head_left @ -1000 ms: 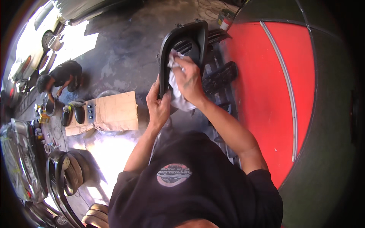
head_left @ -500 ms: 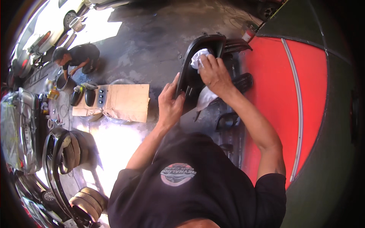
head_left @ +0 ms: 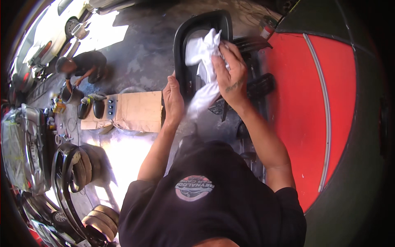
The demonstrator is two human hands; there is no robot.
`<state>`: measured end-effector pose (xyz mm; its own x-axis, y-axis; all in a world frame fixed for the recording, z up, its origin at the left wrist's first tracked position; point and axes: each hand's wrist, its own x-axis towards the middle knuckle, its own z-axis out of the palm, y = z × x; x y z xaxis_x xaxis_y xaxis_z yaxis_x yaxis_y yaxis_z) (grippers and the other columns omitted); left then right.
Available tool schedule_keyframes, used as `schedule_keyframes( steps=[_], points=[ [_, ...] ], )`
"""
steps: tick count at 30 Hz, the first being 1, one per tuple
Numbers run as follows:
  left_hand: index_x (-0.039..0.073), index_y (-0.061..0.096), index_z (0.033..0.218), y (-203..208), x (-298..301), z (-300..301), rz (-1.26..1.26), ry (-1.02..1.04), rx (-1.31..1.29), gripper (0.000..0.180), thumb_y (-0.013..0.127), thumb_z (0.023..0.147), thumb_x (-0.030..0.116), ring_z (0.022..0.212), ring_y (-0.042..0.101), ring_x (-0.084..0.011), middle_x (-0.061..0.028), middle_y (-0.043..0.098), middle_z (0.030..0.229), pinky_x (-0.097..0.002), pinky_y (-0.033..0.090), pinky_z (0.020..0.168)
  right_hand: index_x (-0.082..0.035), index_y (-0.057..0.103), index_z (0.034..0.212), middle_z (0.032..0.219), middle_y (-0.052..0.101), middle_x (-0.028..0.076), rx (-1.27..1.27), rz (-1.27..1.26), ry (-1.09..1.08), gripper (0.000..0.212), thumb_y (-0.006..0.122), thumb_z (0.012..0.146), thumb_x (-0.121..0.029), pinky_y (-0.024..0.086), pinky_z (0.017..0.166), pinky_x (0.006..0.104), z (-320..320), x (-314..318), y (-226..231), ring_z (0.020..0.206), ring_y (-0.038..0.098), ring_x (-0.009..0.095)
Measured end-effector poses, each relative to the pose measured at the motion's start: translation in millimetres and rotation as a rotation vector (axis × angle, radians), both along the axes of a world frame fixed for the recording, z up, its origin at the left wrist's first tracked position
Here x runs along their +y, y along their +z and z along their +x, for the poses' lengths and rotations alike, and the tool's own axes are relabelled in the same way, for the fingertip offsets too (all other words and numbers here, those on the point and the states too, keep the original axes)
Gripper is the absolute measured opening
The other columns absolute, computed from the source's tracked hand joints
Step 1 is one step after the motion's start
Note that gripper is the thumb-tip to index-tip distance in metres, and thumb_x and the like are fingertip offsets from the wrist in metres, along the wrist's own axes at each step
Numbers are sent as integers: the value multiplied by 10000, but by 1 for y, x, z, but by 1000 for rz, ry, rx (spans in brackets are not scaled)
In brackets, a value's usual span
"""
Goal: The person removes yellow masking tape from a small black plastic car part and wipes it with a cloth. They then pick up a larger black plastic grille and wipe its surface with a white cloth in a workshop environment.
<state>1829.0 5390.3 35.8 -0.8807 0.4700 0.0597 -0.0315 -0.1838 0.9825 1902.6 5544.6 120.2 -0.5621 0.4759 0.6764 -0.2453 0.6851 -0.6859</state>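
In front of me I hold up a black plastic car trim piece (head_left: pixel 179 49) with a rounded frame and an opening in its middle. My left hand (head_left: pixel 174 101) grips its lower left edge; part of those fingers is hidden behind it. My right hand (head_left: pixel 233 76) pinches a bunched white cloth (head_left: pixel 205 57) over the opening. The cloth's loose end hangs down toward my chest, slightly blurred. Where the cloth covers it, the inside of the piece cannot be seen.
Flattened cardboard (head_left: pixel 142 108) with black mirror covers (head_left: pixel 98 108) is to the left. Beyond it, a crouching person (head_left: pixel 90 66) reaches into a bucket (head_left: pixel 75 96). Black car parts (head_left: pixel 262 87) stand beside a red panel (head_left: pixel 298 107) on my right. Tires (head_left: pixel 101 220) are stacked lower left.
The trim piece has tilted, its face now more toward me, and moved a little up and left. The white cloth, bunched small against it before, now hangs more unfolded from my right hand.
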Motion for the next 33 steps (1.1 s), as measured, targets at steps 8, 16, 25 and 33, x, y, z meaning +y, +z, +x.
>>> schedule_keyframes(
  steps=[8, 16, 25, 33],
  points=[
    [-32, 641, 1275, 8, 12, -8, 13, 75, 52, 692, 304, 1148, 559, 990, 597, -115, -44, 679, 1072, -302, 490, 885, 17, 763, 924, 1273, 656, 175, -371, 668, 80, 205, 701, 788, -123, 505, 936, 474, 16, -52, -54, 1124, 610, 341],
    [-44, 539, 1472, 20, 28, -24, 228, 64, 53, 650, 333, 1161, 488, 1211, 599, -167, -102, 666, 1333, -309, 461, 1053, 79, 716, 1187, 1138, 714, 220, -142, -187, 158, 409, 606, 796, 36, 555, 932, 375, 12, -1, 21, 1036, 719, 331],
    [-14, 669, 1194, 15, 26, -36, 112, 222, 221, 459, 466, 1151, 395, 962, 578, -103, -20, 661, 1068, -274, 484, 844, 37, 738, 1055, 1248, 655, 191, -263, 555, 210, 309, 670, 754, 13, 532, 926, 477, 28, -31, -34, 1111, 651, 355],
    [-69, 610, 1395, 43, 31, -17, 231, 152, 189, 433, 698, 1048, 174, 1033, 623, -110, -53, 711, 1202, -244, 494, 916, -2, 745, 1048, 1282, 601, 219, -239, 642, -111, 273, 725, 778, -36, 523, 925, 490, 3, 2, -20, 1090, 641, 389]
  ],
)
